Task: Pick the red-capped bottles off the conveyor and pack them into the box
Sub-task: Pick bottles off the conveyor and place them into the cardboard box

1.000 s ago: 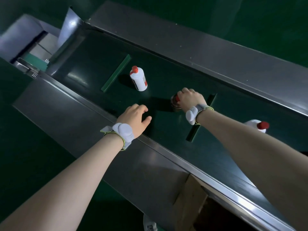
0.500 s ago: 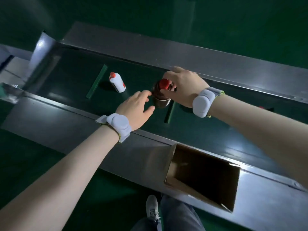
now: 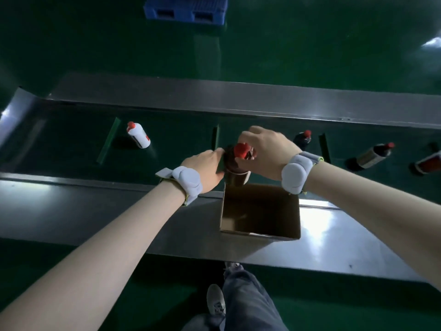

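A dark bottle with a red cap (image 3: 238, 163) hangs upright just above the far edge of the open cardboard box (image 3: 260, 232). My right hand (image 3: 265, 151) grips its neck below the cap. My left hand (image 3: 206, 169) presses against its left side. On the dark green conveyor belt (image 3: 59, 144) a white red-capped bottle (image 3: 138, 137) lies at the left. A dark red-capped bottle (image 3: 302, 139) stands behind my right wrist. Two more dark bottles lie at the right, one (image 3: 370, 156) with a red cap, the other (image 3: 427, 162) cut off by the frame.
Steel rails run along the far side (image 3: 238, 96) and the near side (image 3: 71, 204) of the belt. Green cleats (image 3: 108, 140) cross the belt. A blue pallet (image 3: 186, 8) lies on the green floor beyond. My leg and shoe (image 3: 216, 302) show below.
Both hands have carried the dark bottle off the belt toward me, to above the box's far edge. My left hand has closed in against it. The view has swung right, showing more bottles.
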Motion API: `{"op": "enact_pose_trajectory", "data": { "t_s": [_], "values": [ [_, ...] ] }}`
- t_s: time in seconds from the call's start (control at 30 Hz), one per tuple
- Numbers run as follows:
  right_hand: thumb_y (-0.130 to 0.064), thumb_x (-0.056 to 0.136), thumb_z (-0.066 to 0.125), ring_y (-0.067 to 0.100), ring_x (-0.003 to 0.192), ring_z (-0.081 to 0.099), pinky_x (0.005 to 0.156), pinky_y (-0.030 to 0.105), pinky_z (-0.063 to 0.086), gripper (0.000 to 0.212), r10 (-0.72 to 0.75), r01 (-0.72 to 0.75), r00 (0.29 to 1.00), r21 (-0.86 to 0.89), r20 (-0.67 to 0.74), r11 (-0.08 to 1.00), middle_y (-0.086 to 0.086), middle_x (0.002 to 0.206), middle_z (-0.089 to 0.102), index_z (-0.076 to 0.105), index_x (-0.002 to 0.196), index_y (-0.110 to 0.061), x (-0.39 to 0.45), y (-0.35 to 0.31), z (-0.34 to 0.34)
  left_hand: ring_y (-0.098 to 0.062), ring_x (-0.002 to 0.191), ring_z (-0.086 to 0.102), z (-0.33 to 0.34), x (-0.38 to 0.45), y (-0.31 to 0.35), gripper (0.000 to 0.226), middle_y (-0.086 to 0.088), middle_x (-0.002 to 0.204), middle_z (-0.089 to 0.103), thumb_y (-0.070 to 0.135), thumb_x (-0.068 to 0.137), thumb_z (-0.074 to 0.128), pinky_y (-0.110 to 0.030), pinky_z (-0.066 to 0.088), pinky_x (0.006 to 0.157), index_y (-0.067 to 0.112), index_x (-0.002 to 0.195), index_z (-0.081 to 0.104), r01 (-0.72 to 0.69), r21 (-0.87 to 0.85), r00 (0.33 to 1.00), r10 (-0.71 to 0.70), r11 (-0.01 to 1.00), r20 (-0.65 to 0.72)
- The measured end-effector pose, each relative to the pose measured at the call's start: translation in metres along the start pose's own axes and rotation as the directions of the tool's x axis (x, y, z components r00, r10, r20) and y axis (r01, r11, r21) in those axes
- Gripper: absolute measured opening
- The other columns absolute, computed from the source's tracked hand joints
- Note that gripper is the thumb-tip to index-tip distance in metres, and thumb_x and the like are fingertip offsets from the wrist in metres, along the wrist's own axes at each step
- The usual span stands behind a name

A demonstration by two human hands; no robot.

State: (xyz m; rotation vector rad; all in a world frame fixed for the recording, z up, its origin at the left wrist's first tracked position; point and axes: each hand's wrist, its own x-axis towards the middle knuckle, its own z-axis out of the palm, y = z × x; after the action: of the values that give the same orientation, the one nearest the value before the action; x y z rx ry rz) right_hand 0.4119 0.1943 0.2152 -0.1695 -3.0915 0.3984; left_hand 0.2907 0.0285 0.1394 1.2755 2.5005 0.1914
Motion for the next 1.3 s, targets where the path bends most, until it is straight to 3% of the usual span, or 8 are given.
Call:
{"op": "enact_pose_trajectory", "data": {
  "t_s": [0.27, 0.53, 0.7, 0.83, 1.0, 1.13, 1.2, 1.3],
  "values": [
    [-0.046, 0.094, 0.064, 0.025, 0.085, 0.066, 0.073, 0.042, 0.06, 0.029, 0.095, -0.085, 0.984, -0.072, 0.151, 0.994, 0.0, 0.104, 0.064, 0.063, 0.109, -0.021, -0.04, -0.001, 0.036, -0.031, 0.097, 0.071, 0.034, -0.019, -0.005, 0.039, -0.008, 0.131, 0.065, 0.03, 0.111, 0.047, -0.047, 0.061, 0.08, 0.017, 0.148, 0.048, 0.058, 0.021, 0.979, -0.061, 0.998, 0.195],
    [-0.038, 0.097, 0.062, 0.028, 0.099, 0.069, 0.067, 0.034, 0.048, 0.031, 0.138, -0.101, 0.922, -0.119, 0.362, 0.988, 0.002, 0.112, 0.064, 0.063, 0.122, -0.021, -0.019, 0.013, 0.125, -0.037, 0.124, 0.067, 0.069, -0.021, -0.006, 0.09, -0.012, 0.152, 0.058, -0.004, 0.103, 0.051, -0.049, 0.061, 0.098, 0.024, 0.175, 0.006, 0.211, -0.055, 0.905, -0.174, 0.976, 0.388],
    [-0.031, 0.098, 0.059, 0.032, 0.104, 0.069, 0.07, 0.035, 0.043, 0.027, 0.13, -0.097, 0.87, -0.092, 0.475, 0.991, 0.005, 0.116, 0.066, 0.064, 0.121, -0.018, 0.0, 0.038, 0.194, -0.038, 0.11, 0.07, 0.089, -0.001, -0.003, 0.093, -0.012, 0.141, 0.064, -0.003, 0.101, 0.05, -0.042, 0.056, 0.076, 0.025, 0.175, 0.0, 0.231, -0.004, 0.906, -0.213, 0.973, 0.365],
    [-0.021, 0.097, 0.061, 0.034, 0.099, 0.072, 0.069, 0.04, 0.055, 0.028, 0.11, -0.034, 0.836, -0.15, 0.537, 0.988, 0.004, 0.116, 0.067, 0.061, 0.125, -0.02, 0.011, 0.05, 0.227, -0.036, 0.109, 0.071, 0.098, 0.012, -0.005, 0.098, -0.008, 0.14, 0.065, -0.001, 0.099, 0.049, -0.051, 0.063, 0.088, 0.032, 0.174, -0.005, 0.23, -0.018, 0.91, -0.209, 0.973, 0.358],
    [-0.002, 0.066, 0.079, 0.032, 0.092, 0.074, 0.066, 0.038, 0.057, 0.068, 0.061, 0.04, 0.771, -0.143, 0.634, 0.989, 0.005, 0.107, 0.074, 0.056, 0.129, -0.018, 0.02, 0.068, 0.267, -0.035, 0.115, 0.07, 0.117, 0.022, -0.006, 0.095, -0.002, 0.148, 0.063, 0.003, 0.097, 0.047, -0.047, 0.063, 0.084, 0.039, 0.173, 0.003, 0.249, 0.0, 0.905, -0.233, 0.968, 0.355],
    [-0.008, 0.091, 0.058, 0.033, 0.096, 0.073, 0.063, 0.036, 0.046, 0.045, 0.038, 0.044, 0.764, -0.111, 0.644, 0.993, 0.009, 0.114, 0.074, 0.053, 0.136, -0.016, 0.023, 0.083, 0.285, -0.035, 0.105, 0.068, 0.129, 0.027, -0.001, 0.092, -0.006, 0.144, 0.061, 0.007, 0.098, 0.048, -0.041, 0.053, 0.073, 0.039, 0.173, 0.006, 0.275, 0.021, 0.901, -0.265, 0.961, 0.344],
    [-0.009, 0.093, 0.059, 0.033, 0.094, 0.073, 0.061, 0.036, 0.045, 0.047, 0.032, 0.039, 0.777, -0.099, 0.629, 0.994, 0.009, 0.112, 0.074, 0.051, 0.138, -0.016, 0.02, 0.089, 0.291, -0.034, 0.093, 0.063, 0.135, 0.025, 0.001, 0.093, -0.009, 0.136, 0.062, 0.007, 0.099, 0.049, -0.04, 0.048, 0.07, 0.039, 0.173, 0.002, 0.285, 0.022, 0.899, -0.276, 0.958, 0.34],
    [-0.008, 0.093, 0.061, 0.032, 0.089, 0.073, 0.059, 0.036, 0.047, 0.046, 0.048, 0.002, 0.785, -0.08, 0.617, 0.997, 0.008, 0.107, 0.075, 0.051, 0.137, -0.017, 0.02, 0.095, 0.294, -0.037, 0.102, 0.068, 0.137, 0.028, 0.004, 0.091, -0.008, 0.141, 0.06, 0.008, 0.1, 0.049, -0.044, 0.055, 0.077, 0.037, 0.173, 0.004, 0.294, 0.014, 0.9, -0.282, 0.956, 0.332]
  ]
}}
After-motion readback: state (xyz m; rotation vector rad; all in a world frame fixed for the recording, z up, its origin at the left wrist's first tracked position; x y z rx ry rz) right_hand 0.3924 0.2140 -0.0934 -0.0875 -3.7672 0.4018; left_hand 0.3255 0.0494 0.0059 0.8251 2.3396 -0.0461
